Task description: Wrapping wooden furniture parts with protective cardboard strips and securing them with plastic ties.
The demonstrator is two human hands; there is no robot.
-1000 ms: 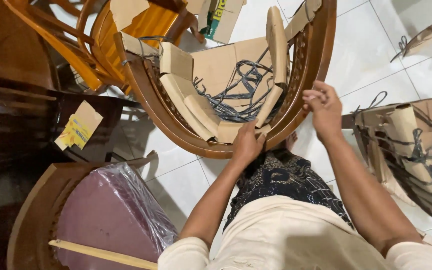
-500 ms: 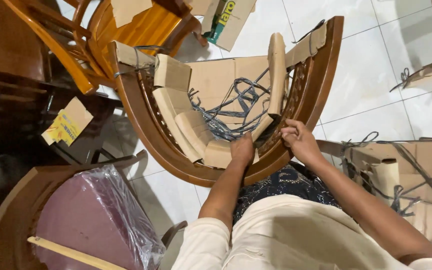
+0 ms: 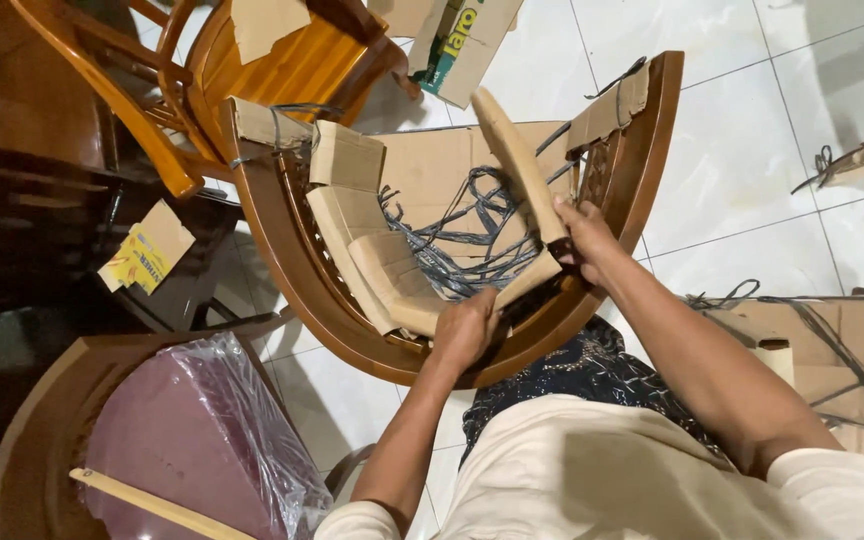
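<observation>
A curved wooden chair back point(image 3: 282, 270) lies in front of me, padded with folded cardboard pieces point(image 3: 372, 260) and a tangle of grey strapping point(image 3: 472, 230). My left hand point(image 3: 464, 330) grips the near rim of the frame at the cardboard's lower edge. My right hand point(image 3: 584, 238) holds a long strip of cardboard point(image 3: 517, 165) that stands tilted up from the frame's right side.
An orange wooden chair point(image 3: 262, 60) stands behind. A chair with a purple seat wrapped in plastic point(image 3: 192, 440) is at the lower left. Flat cardboard with straps point(image 3: 832, 360) lies to the right on white floor tiles point(image 3: 752, 120). A printed carton point(image 3: 462, 45) sits at the top.
My right hand came down from the frame's outer edge to the cardboard strip and took hold of it. The strip now tilts up. The view has shifted closer.
</observation>
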